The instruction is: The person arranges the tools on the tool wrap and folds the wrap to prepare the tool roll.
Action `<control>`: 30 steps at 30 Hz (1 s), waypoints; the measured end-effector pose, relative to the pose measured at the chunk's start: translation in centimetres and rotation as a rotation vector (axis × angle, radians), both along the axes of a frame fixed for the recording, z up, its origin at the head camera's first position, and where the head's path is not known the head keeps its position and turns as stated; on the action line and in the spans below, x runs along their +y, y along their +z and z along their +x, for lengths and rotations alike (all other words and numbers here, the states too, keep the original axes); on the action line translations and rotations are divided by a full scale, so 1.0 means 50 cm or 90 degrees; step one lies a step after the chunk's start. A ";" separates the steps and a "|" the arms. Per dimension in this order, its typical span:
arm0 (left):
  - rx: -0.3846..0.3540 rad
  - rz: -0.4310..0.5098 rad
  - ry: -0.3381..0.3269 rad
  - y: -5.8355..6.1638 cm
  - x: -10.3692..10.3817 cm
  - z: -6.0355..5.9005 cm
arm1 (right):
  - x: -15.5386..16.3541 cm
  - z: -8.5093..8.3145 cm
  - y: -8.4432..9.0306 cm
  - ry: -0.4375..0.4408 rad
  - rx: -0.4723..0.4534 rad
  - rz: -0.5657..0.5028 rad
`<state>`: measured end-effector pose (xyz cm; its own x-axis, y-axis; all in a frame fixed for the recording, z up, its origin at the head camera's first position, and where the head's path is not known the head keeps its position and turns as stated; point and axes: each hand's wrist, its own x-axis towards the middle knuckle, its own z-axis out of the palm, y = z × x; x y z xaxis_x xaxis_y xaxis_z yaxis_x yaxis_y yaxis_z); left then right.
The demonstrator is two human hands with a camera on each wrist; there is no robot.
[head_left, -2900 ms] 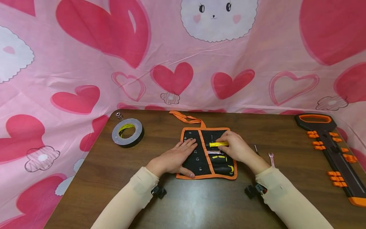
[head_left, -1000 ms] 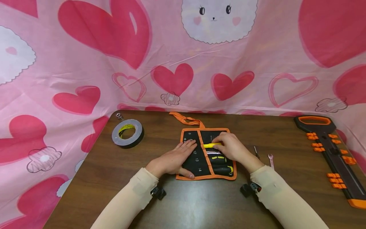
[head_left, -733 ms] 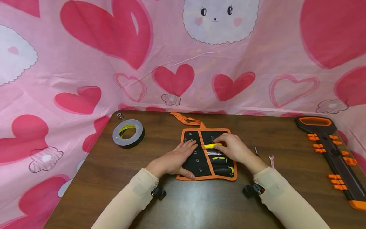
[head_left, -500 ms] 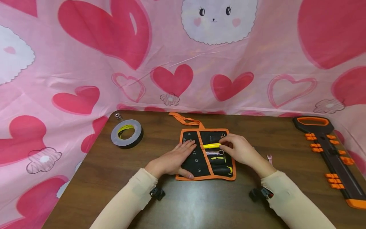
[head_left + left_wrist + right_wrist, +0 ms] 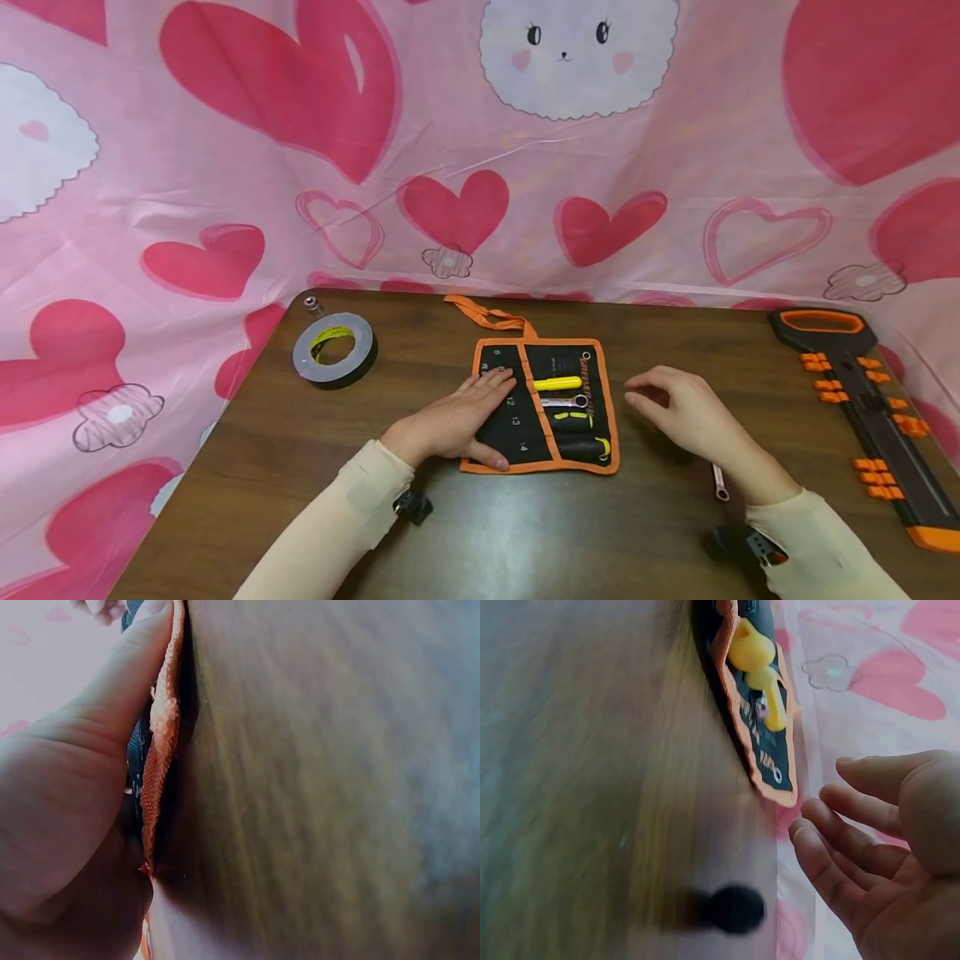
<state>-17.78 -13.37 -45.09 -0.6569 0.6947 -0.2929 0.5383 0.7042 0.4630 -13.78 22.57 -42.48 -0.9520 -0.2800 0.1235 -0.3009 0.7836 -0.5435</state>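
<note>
A black tool pouch with orange trim lies unrolled on the brown table. My left hand rests flat on its left half, and in the left wrist view the thumb presses on the pouch's orange edge. A yellow-handled tool, a silver wrench and black-and-yellow handles sit in the right pockets. My right hand hovers just right of the pouch, fingers relaxed and holding nothing. The right wrist view shows that hand beside the pouch and the yellow tool.
A roll of grey tape and a small metal socket lie at the back left. A small pink wrench lies by my right wrist. A long black-and-orange tool rack runs along the right edge. Pink heart cloth hangs behind.
My right hand let go of the yellow-handled tool and drew back to the right, off the pouch. The tool now lies in the pouch. My left hand stayed put.
</note>
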 end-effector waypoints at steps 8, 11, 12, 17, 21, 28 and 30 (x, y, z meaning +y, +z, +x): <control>0.000 -0.004 -0.003 0.003 0.005 0.000 | 0.048 0.042 -0.005 -0.050 0.012 0.019; 0.000 -0.006 -0.003 0.004 0.006 0.001 | 0.064 0.058 -0.010 -0.068 0.022 0.019; -0.001 -0.006 -0.002 0.004 0.006 0.001 | 0.069 0.063 -0.013 -0.074 0.025 0.019; -0.002 -0.005 0.001 0.008 0.006 0.003 | 0.088 0.085 -0.025 -0.096 0.036 0.018; -0.002 -0.002 0.003 0.008 0.003 0.004 | 0.094 0.093 -0.032 -0.107 0.050 0.022; 0.003 -0.002 0.000 0.005 0.003 0.003 | 0.093 0.098 -0.043 -0.126 0.010 0.048; 0.006 -0.002 -0.002 0.004 0.003 0.004 | 0.092 0.098 -0.045 -0.131 -0.012 0.062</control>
